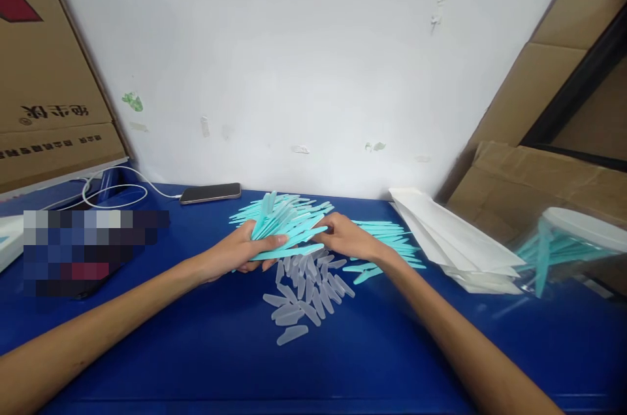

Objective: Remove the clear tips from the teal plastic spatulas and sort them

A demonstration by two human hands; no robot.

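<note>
My left hand (240,248) is closed around a fanned bunch of slim teal eyebrow razors (267,225), its thumb lying across the handles. At the right ends of these razors is my right hand (350,237), fingers curled in a pinch; what lies between its fingertips is hidden. Just below both hands, a loose heap of clear plastic caps (304,287) is spread on the blue table (220,349). More teal razors (386,242) lie in a pile behind and to the right of my right wrist. Others show behind the held bunch.
A phone (210,193) with a white cable lies by the wall. White paper envelopes (450,238) are stacked at the right, beside a clear tub (578,245) containing teal razors. Cardboard boxes (53,75) stand on both sides. A blurred-out item (88,251) is at the left.
</note>
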